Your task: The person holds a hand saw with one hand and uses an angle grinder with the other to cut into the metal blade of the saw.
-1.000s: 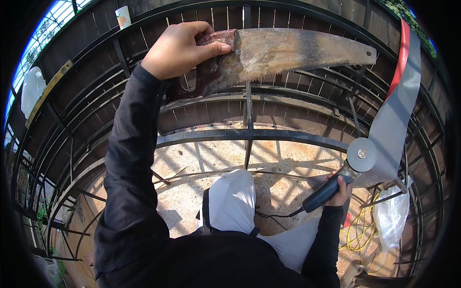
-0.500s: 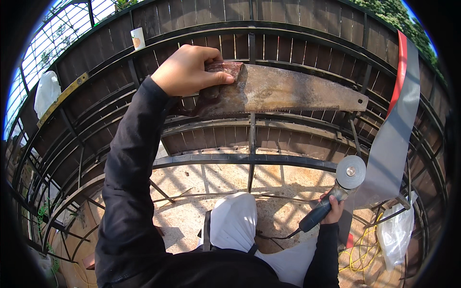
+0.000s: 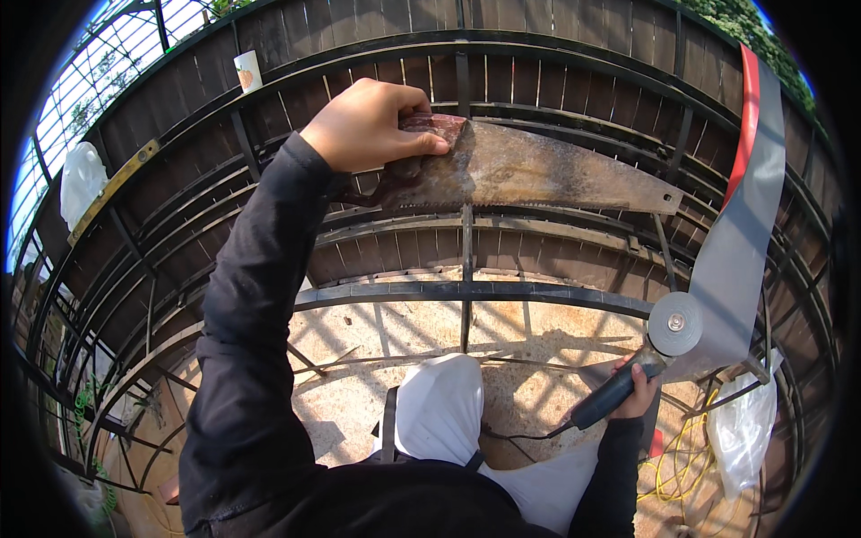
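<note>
A rusty hand saw [image 3: 556,170] hangs raised in front of me, its toothed edge facing down and its blade running off to the right. My left hand [image 3: 377,125] is closed on the saw's worn reddish handle, thumb pressed on the near side. Lower on the right, my right hand [image 3: 639,392] wraps round the dark body of an angle grinder [image 3: 610,394]. The grinder's round grey disc [image 3: 674,324] points up, well below the saw's tip and apart from it. Whether the disc spins, I cannot tell.
Black metal frame bars [image 3: 386,293] curve across in front of me, before a dark slatted fence [image 3: 574,27]. A grey and red sheet [image 3: 737,260] drapes over them at right. A yellow spirit level [image 3: 117,188], a white cup [image 3: 248,72], a yellow cord [image 3: 686,466] and plastic bag [image 3: 743,430] lie about.
My right hand has moved the angle grinder slightly to the right. The saw in my left hand has shifted and tilted a little, its tip dropping slightly.
</note>
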A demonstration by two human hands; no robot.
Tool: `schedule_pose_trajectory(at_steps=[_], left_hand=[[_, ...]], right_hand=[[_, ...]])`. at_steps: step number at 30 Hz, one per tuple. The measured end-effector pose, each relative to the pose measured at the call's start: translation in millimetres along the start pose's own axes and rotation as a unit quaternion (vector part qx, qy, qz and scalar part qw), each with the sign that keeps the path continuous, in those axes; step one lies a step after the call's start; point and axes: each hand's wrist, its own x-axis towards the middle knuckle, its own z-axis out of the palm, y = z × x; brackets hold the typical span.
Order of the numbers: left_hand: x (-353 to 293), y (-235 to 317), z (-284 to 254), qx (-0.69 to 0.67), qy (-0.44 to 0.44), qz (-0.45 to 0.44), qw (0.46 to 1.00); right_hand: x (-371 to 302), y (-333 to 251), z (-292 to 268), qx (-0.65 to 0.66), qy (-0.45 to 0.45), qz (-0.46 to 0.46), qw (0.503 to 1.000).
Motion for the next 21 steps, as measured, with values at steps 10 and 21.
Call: schedule_pose_trajectory(at_steps=[10,21], left_hand=[[-4.2,0.5,31.0,0.002,-0.013,-0.017,1.000],[-31.3,-4.2,126.6,-0.209,-0.147,-0.154,0.954]], right_hand=[[11.1,4.5,-33.4,0.023,0.041,0.014,0.999],[4.6,-7.0,-27.5,-0.002,0.039,-0.006,0.999]])
